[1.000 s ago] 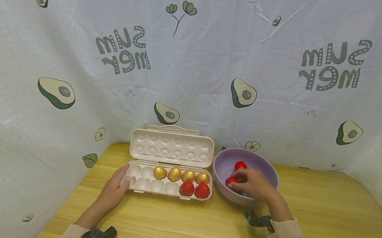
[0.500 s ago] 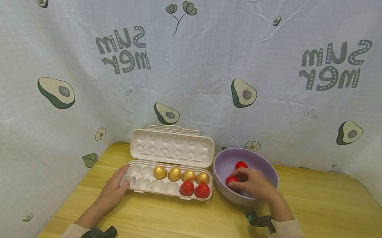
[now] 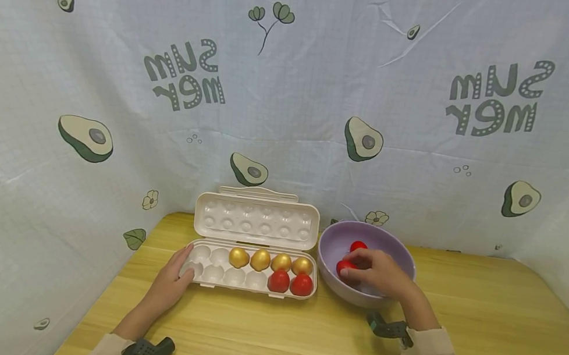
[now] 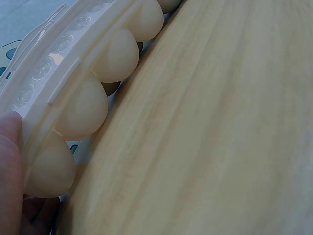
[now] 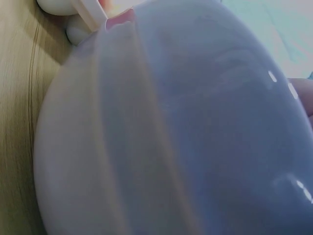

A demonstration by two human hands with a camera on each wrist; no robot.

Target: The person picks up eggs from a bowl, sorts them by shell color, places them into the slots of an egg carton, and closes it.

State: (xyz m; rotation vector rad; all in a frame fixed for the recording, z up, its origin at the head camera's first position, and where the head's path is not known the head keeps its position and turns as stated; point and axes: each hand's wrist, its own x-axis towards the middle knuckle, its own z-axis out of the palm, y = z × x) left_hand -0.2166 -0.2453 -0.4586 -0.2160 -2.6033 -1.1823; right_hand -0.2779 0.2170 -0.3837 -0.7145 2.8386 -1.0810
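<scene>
My left hand (image 3: 169,282) grips the left end of an open cream egg carton (image 3: 204,274). In the left wrist view, the thumb (image 4: 9,147) lies on the carton's rim and other fingers show under its cups. Several gold eggs (image 3: 260,260) sit in the back row, and two red eggs (image 3: 279,281) fill the front right cups. Inside the purple bowl (image 3: 332,238), my right hand (image 3: 379,273) pinches a red egg (image 3: 343,266) between thumb and fingers. Another red egg (image 3: 358,246) lies behind it. The bowl's outer wall (image 5: 220,127) mostly hides that hand in the right wrist view.
Carton and bowl stand side by side at the back of a wooden table (image 3: 255,344). The carton's raised lid (image 3: 256,221) leans back near a pale curtain (image 3: 295,85) printed with avocados. Each wrist wears a small black camera (image 3: 149,350).
My right hand and the red egg at its fingertips have shifted very slightly inside the bowl. The left hand and the carton stay in place.
</scene>
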